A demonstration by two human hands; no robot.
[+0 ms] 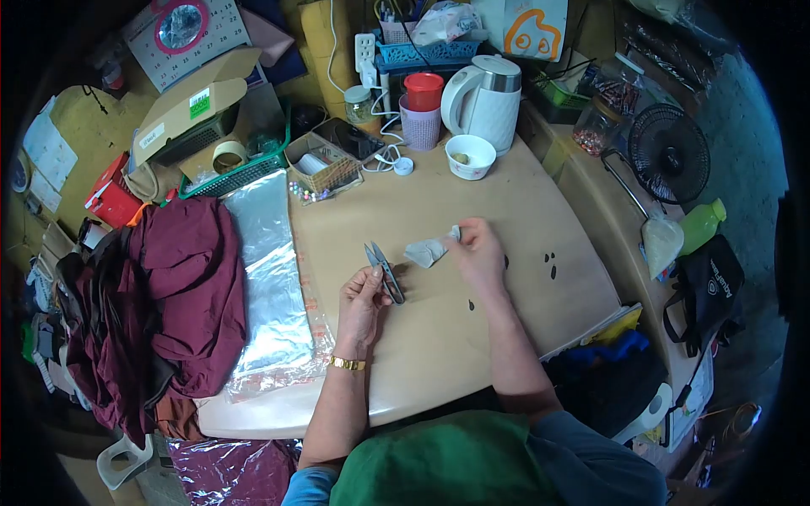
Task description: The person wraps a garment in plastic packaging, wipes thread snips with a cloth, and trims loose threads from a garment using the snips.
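My left hand [361, 302], with a gold-coloured band on the wrist, is closed around a pair of thread snips [389, 282]. The blades point up and away from me and stand slightly apart. To the right, my right hand [479, 260] pinches one end of a small crumpled grey piece [427, 251] that looks like cloth or tissue. Its loose end hangs left over the brown tabletop [439, 346], towards the snips. A few small dark bits [552, 265] lie on the table right of my right hand.
Maroon fabric [190, 287] and clear plastic bags [268, 278] cover the table's left side. A white kettle [489, 105], a bowl [470, 158], a lilac cup [420, 125] and a small basket [327, 169] stand along the back. A black fan [669, 153] is at the right.
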